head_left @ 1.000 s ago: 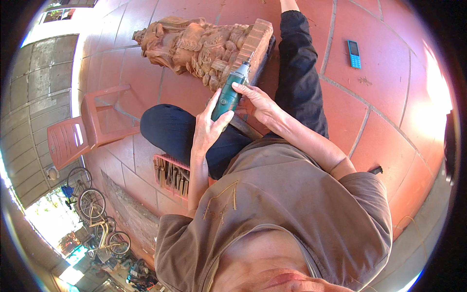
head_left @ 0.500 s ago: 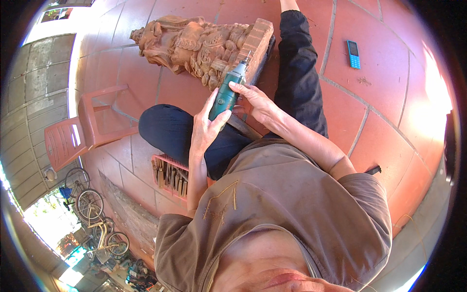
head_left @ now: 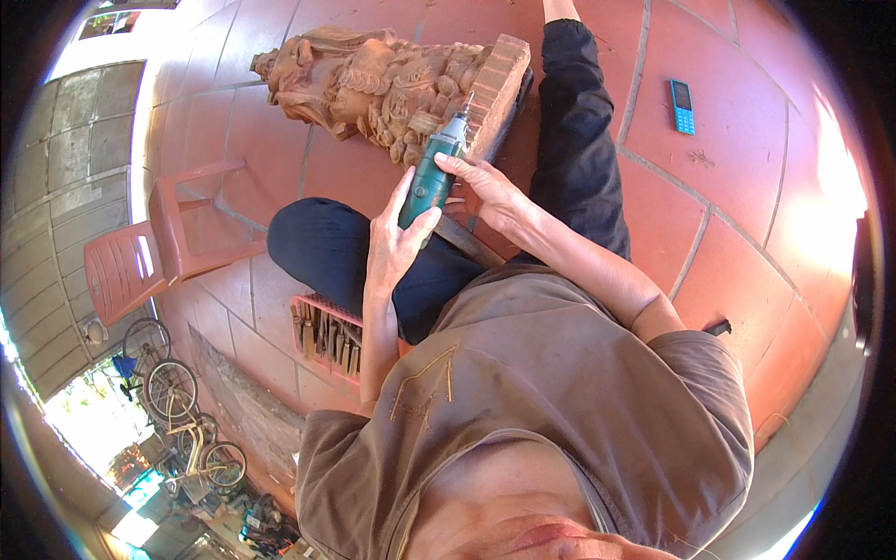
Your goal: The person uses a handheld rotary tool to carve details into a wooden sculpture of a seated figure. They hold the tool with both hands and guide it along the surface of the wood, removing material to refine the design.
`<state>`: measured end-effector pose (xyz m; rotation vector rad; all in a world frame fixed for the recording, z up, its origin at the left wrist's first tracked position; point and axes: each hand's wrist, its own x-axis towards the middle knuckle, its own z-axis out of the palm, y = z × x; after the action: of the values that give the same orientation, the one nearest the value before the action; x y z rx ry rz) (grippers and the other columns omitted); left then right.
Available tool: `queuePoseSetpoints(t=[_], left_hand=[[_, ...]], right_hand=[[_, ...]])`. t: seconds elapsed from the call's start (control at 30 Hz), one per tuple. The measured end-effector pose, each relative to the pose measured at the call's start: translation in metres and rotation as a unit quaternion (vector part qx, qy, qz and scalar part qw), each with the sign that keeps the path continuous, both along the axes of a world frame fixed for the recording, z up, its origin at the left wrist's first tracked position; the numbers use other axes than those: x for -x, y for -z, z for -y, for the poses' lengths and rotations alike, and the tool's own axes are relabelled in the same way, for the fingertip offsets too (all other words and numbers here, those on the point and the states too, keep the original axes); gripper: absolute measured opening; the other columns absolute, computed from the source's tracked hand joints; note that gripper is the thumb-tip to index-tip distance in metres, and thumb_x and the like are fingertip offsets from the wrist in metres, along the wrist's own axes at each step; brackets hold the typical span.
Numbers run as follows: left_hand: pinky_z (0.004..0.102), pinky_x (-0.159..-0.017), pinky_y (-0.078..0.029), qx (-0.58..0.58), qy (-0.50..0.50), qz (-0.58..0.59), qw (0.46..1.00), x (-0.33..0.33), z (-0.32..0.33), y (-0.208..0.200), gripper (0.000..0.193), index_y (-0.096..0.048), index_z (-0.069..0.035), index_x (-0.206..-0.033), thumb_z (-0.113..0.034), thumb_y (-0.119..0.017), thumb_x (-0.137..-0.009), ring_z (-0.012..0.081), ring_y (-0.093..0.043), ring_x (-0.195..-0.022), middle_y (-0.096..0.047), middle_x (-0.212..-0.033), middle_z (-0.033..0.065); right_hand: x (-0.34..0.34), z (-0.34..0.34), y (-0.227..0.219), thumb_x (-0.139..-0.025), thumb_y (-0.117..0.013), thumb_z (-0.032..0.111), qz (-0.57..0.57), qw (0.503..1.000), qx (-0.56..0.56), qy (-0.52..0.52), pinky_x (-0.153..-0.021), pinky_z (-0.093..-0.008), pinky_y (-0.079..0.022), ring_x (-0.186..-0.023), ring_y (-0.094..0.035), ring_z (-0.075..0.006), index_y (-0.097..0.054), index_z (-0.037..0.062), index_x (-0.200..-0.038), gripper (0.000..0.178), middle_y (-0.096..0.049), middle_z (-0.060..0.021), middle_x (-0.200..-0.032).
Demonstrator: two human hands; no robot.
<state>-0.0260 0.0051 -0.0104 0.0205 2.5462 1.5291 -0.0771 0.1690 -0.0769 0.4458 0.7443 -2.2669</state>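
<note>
Between my hands is a green rotary tool (head_left: 430,182) with a grey nose and a thin bit pointing away from me. My left hand (head_left: 392,229) wraps round its rear part, thumb along the side. My right hand (head_left: 485,189) grips it nearer the nose, thumb on top; some of its fingers are hidden beneath. Just beyond lies a carved wooden statue (head_left: 373,89) on its side, its stepped base (head_left: 501,84) toward the right. The bit's tip appears in front of the base; I cannot tell whether it touches.
A pink basket (head_left: 322,359) of wooden-handled chisels stands left of my body. Further left are a pink plastic chair (head_left: 168,233), a long plank (head_left: 243,392) and bicycles (head_left: 177,401). A blue keypad phone (head_left: 682,106) lies on the tiles at right.
The tool and both hands have stayed almost in place, with a very slight shift of the tool's nose to the left. The grip looks the same.
</note>
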Motion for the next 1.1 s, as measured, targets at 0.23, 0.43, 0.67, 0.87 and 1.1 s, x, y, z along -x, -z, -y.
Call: queuePoseSetpoints(t=[0.23, 0.43, 0.67, 0.87, 1.1], left_hand=[[0.0294, -0.082, -0.052, -0.017, -0.021, 0.035, 0.999, -0.001, -0.003, -0.005, 0.063, -0.045, -0.001, -0.144, -0.022, -0.071, -0.09, 0.0144, -0.063, -0.092, -0.068, -0.108, 0.0156], [0.0265, -0.081, -0.051, 0.001, -0.036, 0.039, 0.999, -0.004, -0.011, -0.007, 0.063, -0.045, -0.001, -0.145, -0.021, -0.069, -0.09, 0.0123, -0.061, -0.093, -0.065, -0.114, 0.0127], [0.028, -0.087, -0.05, 0.012, -0.012, 0.034, 0.999, -0.003, -0.007, -0.007, 0.063, -0.045, -0.001, -0.145, -0.02, -0.068, -0.09, 0.0141, -0.062, -0.1, -0.064, -0.12, 0.0137], [0.0282, -0.089, -0.05, 0.01, -0.008, 0.05, 0.999, -0.002, -0.01, -0.012, 0.062, -0.045, 0.0, -0.145, -0.02, -0.067, -0.091, 0.0144, -0.062, -0.102, -0.064, -0.121, 0.0142], [0.0283, -0.077, -0.052, 0.003, -0.008, 0.008, 1.0, -0.002, -0.008, -0.005, 0.063, -0.045, 0.0, -0.144, -0.022, -0.07, -0.091, 0.0136, -0.063, -0.089, -0.067, -0.108, 0.0147]], right_hand=[[0.002, 0.001, 0.002, -0.084, -0.079, 0.037, -0.001, 1.0, 0.0, -0.003, -0.086, -0.049, -0.052, -0.099, -0.064, -0.0267, -0.056, 0.0037, -0.122, 0.055, -0.066, -0.0124, -0.109], [0.003, 0.001, 0.004, -0.085, -0.078, 0.037, 0.007, 1.0, 0.004, -0.003, -0.088, -0.0496, -0.051, -0.098, -0.065, -0.0271, -0.056, 0.0041, -0.122, 0.054, -0.066, -0.0117, -0.109], [-0.003, -0.001, 0.003, -0.085, -0.078, 0.037, 0.012, 1.0, 0.017, 0.007, -0.088, -0.049, -0.051, -0.098, -0.065, -0.0258, -0.057, 0.0056, -0.122, 0.053, -0.067, -0.0105, -0.109], [-0.004, 0.0, 0.01, -0.085, -0.078, 0.039, 0.008, 1.0, 0.026, 0.008, -0.09, -0.0475, -0.051, -0.098, -0.065, -0.0247, -0.058, 0.0078, -0.121, 0.051, -0.067, -0.009, -0.108], [-0.003, -0.001, 0.002, -0.085, -0.078, 0.039, 0.011, 1.0, 0.016, 0.012, -0.087, -0.0472, -0.051, -0.097, -0.065, -0.0246, -0.058, 0.0081, -0.121, 0.051, -0.067, -0.0084, -0.107]])
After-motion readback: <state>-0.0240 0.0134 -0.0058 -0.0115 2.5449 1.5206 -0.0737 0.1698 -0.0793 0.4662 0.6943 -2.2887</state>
